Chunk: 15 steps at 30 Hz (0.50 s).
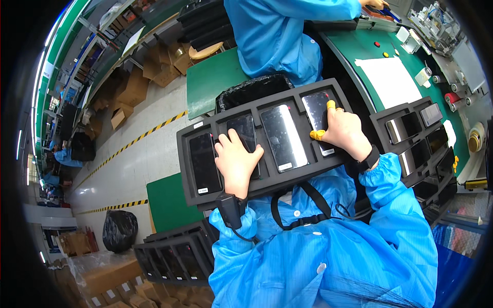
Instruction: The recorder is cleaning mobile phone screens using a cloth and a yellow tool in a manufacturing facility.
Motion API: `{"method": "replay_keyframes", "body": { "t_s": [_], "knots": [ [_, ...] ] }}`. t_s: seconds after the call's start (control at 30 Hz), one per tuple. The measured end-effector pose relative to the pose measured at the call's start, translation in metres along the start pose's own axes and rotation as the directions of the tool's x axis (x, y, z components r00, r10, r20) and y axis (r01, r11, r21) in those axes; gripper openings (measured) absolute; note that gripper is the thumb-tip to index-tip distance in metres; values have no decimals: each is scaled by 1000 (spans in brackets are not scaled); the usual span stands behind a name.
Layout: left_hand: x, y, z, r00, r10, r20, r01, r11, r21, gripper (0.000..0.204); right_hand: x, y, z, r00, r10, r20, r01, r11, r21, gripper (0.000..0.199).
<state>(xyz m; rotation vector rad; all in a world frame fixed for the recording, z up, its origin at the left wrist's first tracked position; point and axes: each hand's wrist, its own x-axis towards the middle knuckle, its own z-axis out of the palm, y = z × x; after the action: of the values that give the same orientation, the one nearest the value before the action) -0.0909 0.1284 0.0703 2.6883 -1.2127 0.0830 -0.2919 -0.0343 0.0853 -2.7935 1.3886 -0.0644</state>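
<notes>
I take the black foam tray (267,110) held across my lap as my landmark: it carries four dark phones side by side, each in its own pocket, and each phone's long axis runs from the tray's near edge to its far edge, tipped a little to the left at the top. My left hand (235,163) lies flat on the tray's near-left part, fingers (240,141) spread and resting on the second phone (245,137) from the left, so that phone sits directly under and just ahead of them; nothing is clasped. My right hand (343,129) rests on the tray's right end, over the rightmost phone (316,110), with yellow-capped fingertips pressed to its glass, the thumb cap toward the tray's middle; the hand is loosely curled, and I cannot tell whether it pinches the phone's edge or only presses on it. The third phone (284,137) lies bare between my two hands, a shade nearer the right one. The leftmost phone (204,161) lies just left of my left hand. Beyond the tray's right end, a second foam tray (411,110) with more phones sits on the green desk (359,49).
</notes>
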Motion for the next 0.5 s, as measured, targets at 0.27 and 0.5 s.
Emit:
{"method": "replay_keyframes", "body": {
  "t_s": [0.27,0.5],
  "knots": [
    [9,6,-24,989,-114,-94,91,972,-215,76,7,3,-17,986,73,-148,-59,993,100,88],
    [22,-27,-19,978,-19,-209,19,1000,1,56,8,-34,-17,966,-70,-248,77,997,20,69]
  ]
}}
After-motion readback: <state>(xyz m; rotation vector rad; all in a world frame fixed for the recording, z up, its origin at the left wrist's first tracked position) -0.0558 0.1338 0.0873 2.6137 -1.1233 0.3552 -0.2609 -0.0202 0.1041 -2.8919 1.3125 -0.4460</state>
